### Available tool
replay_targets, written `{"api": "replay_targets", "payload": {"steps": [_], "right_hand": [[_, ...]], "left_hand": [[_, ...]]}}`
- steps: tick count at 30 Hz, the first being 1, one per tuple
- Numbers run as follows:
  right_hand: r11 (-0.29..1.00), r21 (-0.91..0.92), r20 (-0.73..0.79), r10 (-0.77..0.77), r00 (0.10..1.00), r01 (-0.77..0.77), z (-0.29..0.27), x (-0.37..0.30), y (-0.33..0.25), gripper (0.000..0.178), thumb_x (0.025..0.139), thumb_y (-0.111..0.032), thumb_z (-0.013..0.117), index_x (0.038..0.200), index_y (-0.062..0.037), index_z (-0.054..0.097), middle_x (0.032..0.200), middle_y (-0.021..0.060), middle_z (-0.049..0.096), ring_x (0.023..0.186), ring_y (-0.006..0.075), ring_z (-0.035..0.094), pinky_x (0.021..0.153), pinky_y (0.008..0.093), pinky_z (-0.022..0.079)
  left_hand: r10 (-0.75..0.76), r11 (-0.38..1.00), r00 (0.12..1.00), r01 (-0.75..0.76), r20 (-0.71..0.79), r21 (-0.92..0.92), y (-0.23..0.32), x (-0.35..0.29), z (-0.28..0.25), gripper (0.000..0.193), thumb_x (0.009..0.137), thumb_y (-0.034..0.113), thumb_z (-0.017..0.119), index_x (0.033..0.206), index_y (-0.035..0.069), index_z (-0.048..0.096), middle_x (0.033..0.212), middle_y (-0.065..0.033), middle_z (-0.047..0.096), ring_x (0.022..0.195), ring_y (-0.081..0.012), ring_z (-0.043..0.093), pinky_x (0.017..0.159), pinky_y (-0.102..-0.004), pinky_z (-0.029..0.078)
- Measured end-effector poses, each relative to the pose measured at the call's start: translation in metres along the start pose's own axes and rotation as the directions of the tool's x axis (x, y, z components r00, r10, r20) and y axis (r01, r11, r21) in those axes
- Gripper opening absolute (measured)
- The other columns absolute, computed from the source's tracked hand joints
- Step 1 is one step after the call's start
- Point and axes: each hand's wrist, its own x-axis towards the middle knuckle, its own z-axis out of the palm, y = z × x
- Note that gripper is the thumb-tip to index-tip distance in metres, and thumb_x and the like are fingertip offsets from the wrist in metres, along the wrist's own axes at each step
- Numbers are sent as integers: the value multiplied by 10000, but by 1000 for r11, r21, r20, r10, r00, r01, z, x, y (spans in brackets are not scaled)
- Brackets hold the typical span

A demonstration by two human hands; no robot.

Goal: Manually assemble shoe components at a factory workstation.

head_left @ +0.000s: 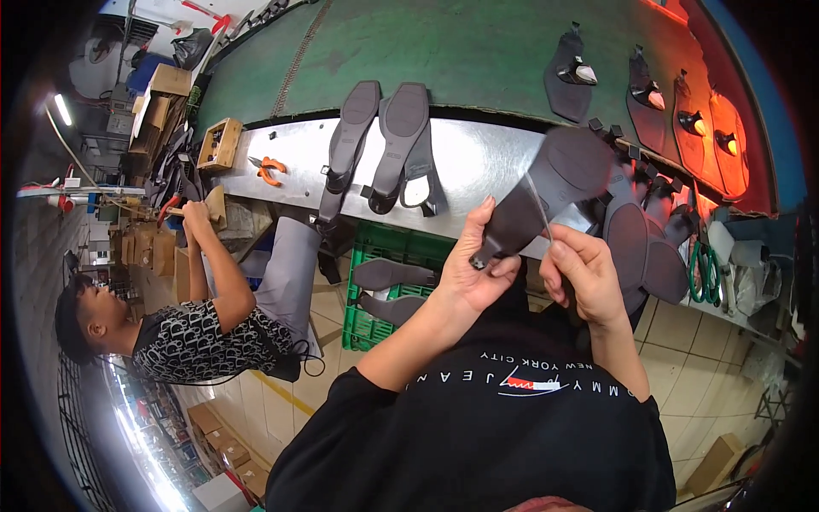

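Pinching the grey shoe sole [546, 192] at its heel with our left hand [473, 269], we are risking tearing the thin clear film [539, 205] our right hand [584, 277] is nipping.

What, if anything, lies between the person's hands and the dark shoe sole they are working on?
Nothing visible does. The left hand already grips the dark shoe sole at its narrow end, and the right hand pinches a thin clear strip against it.
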Motion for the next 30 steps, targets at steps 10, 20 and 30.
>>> {"api": "replay_targets", "payload": {"steps": [10, 20, 30], "right_hand": [[986, 68, 4, 154, 988, -154, 25, -4, 23, 539, 929, -155, 526, 1409, -81, 291, 589, 20, 488, 430, 80, 447, 364, 185, 307], [984, 131, 7, 123, 992, -123, 5, -8, 0, 248, 951, -174, 482, 1115, -3, 556, 584, 27, 526, 434, 74, 475, 376, 187, 367], [411, -816, 184, -481, 857, 406, 24, 2, 27, 106, 829, 21, 572, 920, 14, 627, 731, 124, 630, 615, 236, 622, 559, 299, 473]], "left_hand": [[672, 548, 728, -612, 135, 570, -3, 13, -8, 683, 958, 551, 325, 644, 3, 583, 618, -73, 610, 556, -111, 555, 564, -229, 436], [656, 617, 748, -606, 97, 502, 10, 14, -8, 692, 955, 595, 217, 697, 37, 534, 589, -37, 501, 481, -97, 428, 424, -221, 335], [511, 743, 860, -443, 3, 501, 7, 16, -6, 788, 893, 701, 210, 563, 58, 524, 513, -41, 534, 409, -103, 452, 401, -217, 346]]}}
